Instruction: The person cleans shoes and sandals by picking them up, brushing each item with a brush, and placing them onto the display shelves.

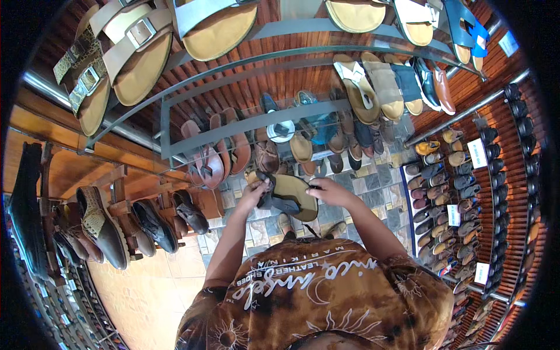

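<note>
A sandal point(289, 189) with a tan footbed and dark straps is held in front of my body, above the tiled floor. My left hand point(254, 192) grips it at one end, the fingers around the dark strap. On the opposite side, my right hand point(331, 191) pinches a small dark piece at the footbed's edge; whether this is a strap end or something separate I cannot tell. The footbed's underside is hidden. Below the sandal, my shoes point(336, 229) show in part on the floor.
Glass shelves point(262, 127) carrying sandals and shoes stand just beyond my hands. Leather shoes point(103, 227) sit on a wooden rack at the left. Along the right wall, tilted racks point(442, 197) hold many shoes and price cards. Stone tiles point(372, 186) cover the floor.
</note>
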`<state>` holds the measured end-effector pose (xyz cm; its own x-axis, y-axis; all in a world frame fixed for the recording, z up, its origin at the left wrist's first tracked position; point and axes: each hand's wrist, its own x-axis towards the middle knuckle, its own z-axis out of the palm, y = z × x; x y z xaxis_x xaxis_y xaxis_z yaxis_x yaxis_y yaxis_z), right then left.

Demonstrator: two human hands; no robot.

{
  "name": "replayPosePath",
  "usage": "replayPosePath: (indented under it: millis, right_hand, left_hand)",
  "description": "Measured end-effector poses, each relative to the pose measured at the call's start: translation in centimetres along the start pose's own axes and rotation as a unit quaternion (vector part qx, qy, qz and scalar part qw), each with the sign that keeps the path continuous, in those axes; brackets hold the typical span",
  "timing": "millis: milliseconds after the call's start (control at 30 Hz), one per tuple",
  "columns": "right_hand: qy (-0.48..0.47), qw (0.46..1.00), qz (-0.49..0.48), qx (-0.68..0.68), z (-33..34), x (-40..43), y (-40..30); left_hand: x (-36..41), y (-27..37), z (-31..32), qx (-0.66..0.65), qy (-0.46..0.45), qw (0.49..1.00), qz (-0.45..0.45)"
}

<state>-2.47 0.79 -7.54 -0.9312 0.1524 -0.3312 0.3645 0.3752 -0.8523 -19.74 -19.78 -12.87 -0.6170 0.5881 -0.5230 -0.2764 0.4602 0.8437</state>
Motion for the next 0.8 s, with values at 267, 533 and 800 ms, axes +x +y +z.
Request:
replayPosePath:
  millis: [267,533,800]
  right_hand:
    - [-0.018,0.998,0.026,0.06,0.8,4.5,3.3]
    - [-0.096,0.994,0.009,-0.048,1.0,12.3,0.9]
    - [0.265,0.916,0.168,-0.251,-2.9,20.8,7.3]
  left_hand:
    - [-2.2,-5.8,-0.5,-0.549,-0.059,0.828,-0.102]
    - [-6.5,-7.7,0.8,-0.705,-0.011,0.699,-0.123]
    - [-8.1,-10.5,-3.3,-0.651,0.082,0.749,-0.094]
